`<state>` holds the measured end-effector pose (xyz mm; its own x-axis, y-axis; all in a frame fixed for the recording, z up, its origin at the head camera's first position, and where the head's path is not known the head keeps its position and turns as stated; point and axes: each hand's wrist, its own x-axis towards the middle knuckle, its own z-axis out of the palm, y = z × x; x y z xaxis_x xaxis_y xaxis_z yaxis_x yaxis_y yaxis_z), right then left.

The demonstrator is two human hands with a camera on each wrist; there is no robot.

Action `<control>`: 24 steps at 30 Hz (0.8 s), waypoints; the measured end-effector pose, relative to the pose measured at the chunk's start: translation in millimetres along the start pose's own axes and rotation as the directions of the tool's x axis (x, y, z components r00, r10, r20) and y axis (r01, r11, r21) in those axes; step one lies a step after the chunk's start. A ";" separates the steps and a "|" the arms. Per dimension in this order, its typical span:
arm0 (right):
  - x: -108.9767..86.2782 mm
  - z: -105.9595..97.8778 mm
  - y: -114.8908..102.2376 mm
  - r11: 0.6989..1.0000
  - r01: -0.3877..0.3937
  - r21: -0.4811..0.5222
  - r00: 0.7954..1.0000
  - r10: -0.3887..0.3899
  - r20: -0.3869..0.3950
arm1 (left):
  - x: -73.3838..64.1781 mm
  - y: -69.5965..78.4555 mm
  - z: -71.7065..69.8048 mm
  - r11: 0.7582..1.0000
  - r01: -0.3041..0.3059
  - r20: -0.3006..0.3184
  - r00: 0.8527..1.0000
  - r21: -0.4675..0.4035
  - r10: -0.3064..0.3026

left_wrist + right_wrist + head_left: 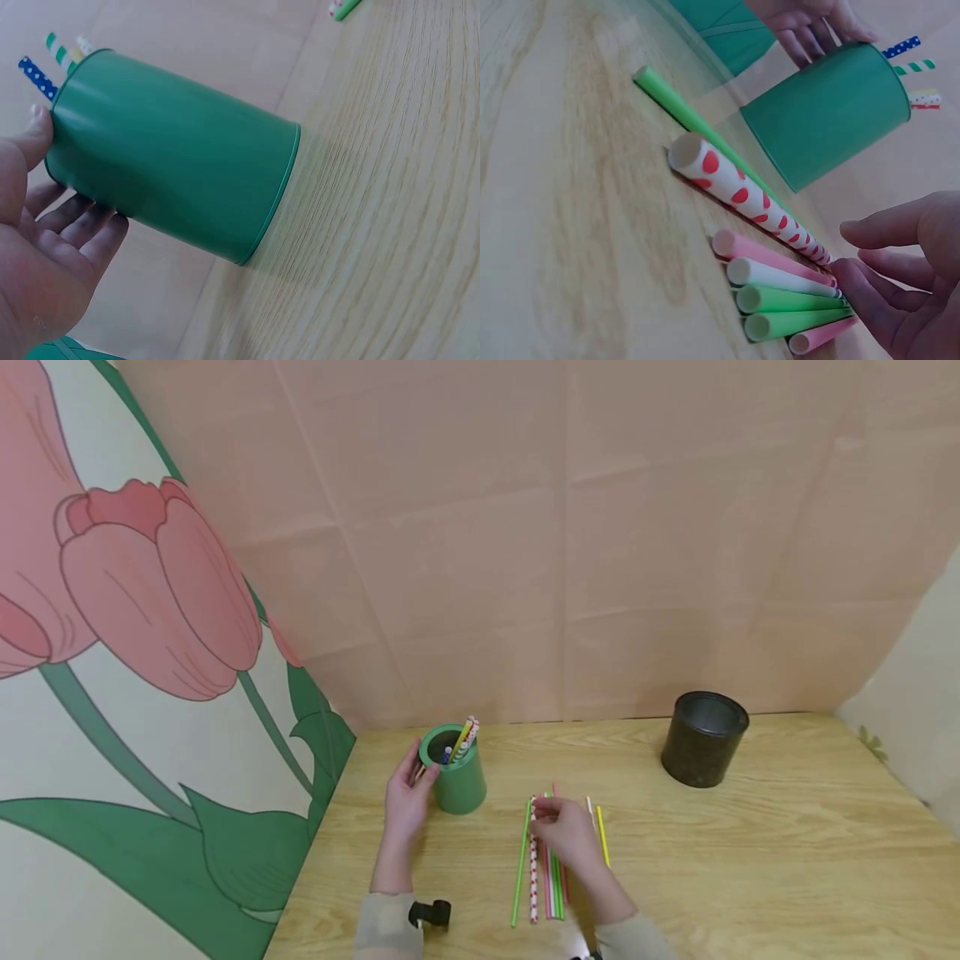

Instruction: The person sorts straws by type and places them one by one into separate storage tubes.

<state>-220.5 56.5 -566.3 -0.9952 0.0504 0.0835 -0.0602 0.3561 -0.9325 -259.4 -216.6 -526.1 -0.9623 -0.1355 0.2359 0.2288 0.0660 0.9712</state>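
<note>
My left hand [407,802] grips a green can [460,785] by its rim, thumb at the top edge and fingers along the side. Several patterned straws [467,739] stick up out of it, one of them blue with white dots [37,77]. My right hand [572,833] is over the far ends of a row of loose straws on the table. Its fingertips are right at the end of a white straw with red spots [754,206], with a gap showing between thumb and finger. Beside that lie a thin green straw [521,864] and pink, white and green ones [795,298].
A yellow straw [603,835] and a white one [590,812] lie right of the right hand. A black can [703,747] stands at the back right of the wooden table [787,860]. Pink cloth [562,568] hangs behind, and a tulip-painted panel [187,760] borders the left.
</note>
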 end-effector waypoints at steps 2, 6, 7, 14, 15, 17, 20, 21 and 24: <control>-1.0 0.8 -0.2 1.000 0.006 -0.015 1.000 -0.006 -0.002 | -0.5 0.7 0.2 1.000 0.011 -0.003 1.000 0.004 -0.011; -2.1 1.3 -0.5 0.998 0.018 -0.055 1.000 -0.019 -0.020 | 0.4 0.8 0.0 1.000 0.016 -0.007 1.000 0.007 -0.016; -2.1 1.3 -1.0 0.997 0.019 -0.069 1.000 -0.020 -0.024 | 0.9 0.9 0.0 1.000 0.017 -0.009 1.000 0.003 -0.017; -2.5 2.9 -3.5 0.996 0.005 -0.086 1.000 -0.005 0.002 | 1.6 0.4 0.4 1.000 0.006 -0.012 1.000 -0.008 -0.007; -2.4 3.5 -3.2 0.996 0.003 -0.086 1.000 -0.003 0.003 | 1.5 0.6 0.5 1.000 0.007 -0.011 1.000 -0.007 -0.007; -2.2 5.0 -2.0 0.994 0.007 -0.108 1.000 -0.008 -0.001 | 0.9 1.0 0.6 1.000 0.009 -0.010 1.000 -0.005 -0.009; -1.9 6.7 -0.3 0.991 0.010 -0.136 1.000 -0.010 -0.003 | 0.1 1.9 0.6 1.000 0.018 -0.013 1.000 -0.003 -0.018; -1.9 7.0 0.3 0.989 0.014 -0.145 1.000 -0.014 -0.003 | 0.2 2.3 0.8 1.000 0.020 -0.013 1.000 -0.001 -0.020; -2.3 8.2 1.3 0.987 0.014 -0.162 1.000 -0.014 -0.002 | 0.4 2.2 0.0 1.000 0.030 -0.013 0.999 -0.003 -0.030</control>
<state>-218.9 49.2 -570.5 -0.9941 0.0469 0.0975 -0.0608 0.5034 -0.8619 -259.3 -216.5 -523.9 -0.9667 -0.1506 0.2071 0.2002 0.0593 0.9779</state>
